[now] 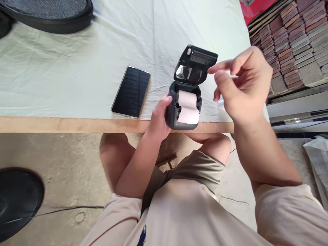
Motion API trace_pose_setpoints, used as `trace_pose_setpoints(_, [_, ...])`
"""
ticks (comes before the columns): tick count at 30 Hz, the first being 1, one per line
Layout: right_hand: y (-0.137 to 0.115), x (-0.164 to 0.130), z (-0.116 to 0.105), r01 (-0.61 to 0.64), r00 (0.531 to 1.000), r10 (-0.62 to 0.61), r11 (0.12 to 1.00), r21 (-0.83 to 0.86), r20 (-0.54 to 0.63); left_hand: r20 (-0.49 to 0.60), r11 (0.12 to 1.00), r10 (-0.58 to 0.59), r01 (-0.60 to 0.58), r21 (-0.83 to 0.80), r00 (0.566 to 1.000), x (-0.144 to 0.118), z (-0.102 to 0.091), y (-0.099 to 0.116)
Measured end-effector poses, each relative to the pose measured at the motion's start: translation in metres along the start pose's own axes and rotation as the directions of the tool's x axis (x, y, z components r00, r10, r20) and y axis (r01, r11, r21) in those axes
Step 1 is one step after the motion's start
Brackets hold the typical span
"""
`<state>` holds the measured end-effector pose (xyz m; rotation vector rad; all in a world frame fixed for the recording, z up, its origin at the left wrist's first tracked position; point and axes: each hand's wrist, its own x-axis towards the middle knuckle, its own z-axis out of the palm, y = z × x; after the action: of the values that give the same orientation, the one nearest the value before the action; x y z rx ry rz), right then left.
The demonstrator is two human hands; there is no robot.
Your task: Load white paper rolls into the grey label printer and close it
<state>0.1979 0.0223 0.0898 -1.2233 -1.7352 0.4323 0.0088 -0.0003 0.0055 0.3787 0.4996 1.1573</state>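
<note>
My left hand (161, 114) grips the left side of a small dark portable thermal printer (184, 125) at the table's front edge. The printer's lid (197, 56) stands up on its hinge. Inside the body lies a white paper roll (188, 99), its loose end with a ragged edge over the front part. My right hand (242, 83) is raised just right of the lid, index fingertip at the lid's edge; whether it touches cannot be made out. Thumb and index finger are apart, and nothing shows between them. A small white object (220, 104) is partly hidden behind this hand.
A smartphone (131, 92) with a dark screen lies left of the printer on the pale cloth (77, 75). An open black case (58, 24) with grey foam sits at the far left. Beyond the table's right side are stacked bricks (294, 51). A black round seat (19, 201) stands lower left.
</note>
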Motion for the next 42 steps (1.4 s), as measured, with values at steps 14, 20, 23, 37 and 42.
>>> trace_pose_setpoints(14, [-0.018, 0.014, -0.012, -0.03, 0.867, 0.215, 0.923, -0.382, 0.449, -0.043, 0.992, 0.018, -0.013, 0.125, 0.999, -0.002, 0.002, 0.0])
trace_pose_setpoints(20, [0.056, -0.06, -0.023, -0.435, 0.899, 0.434, 0.874, 0.215, 0.055, -0.017, 0.991, 0.053, -0.051, 0.124, 0.998, 0.004, 0.004, 0.0])
trace_pose_setpoints(23, [0.091, -0.086, -0.012, -0.312, 0.949, 0.302, 0.94, 0.14, 0.093, -0.041, 0.982, 0.079, -0.071, 0.176, 0.996, 0.005, 0.005, 0.001])
trace_pose_setpoints(37, [0.119, -0.105, -0.058, -0.062, 0.97, -0.074, 0.843, -0.534, -0.23, -0.064, 0.989, 0.145, -0.143, 0.044, 0.987, 0.005, 0.011, -0.001])
trace_pose_setpoints(42, [0.158, -0.112, -0.08, -0.196, 0.98, 0.136, 0.81, -0.553, -0.149, -0.062, 0.992, 0.085, -0.078, 0.103, 0.994, 0.006, 0.008, 0.0])
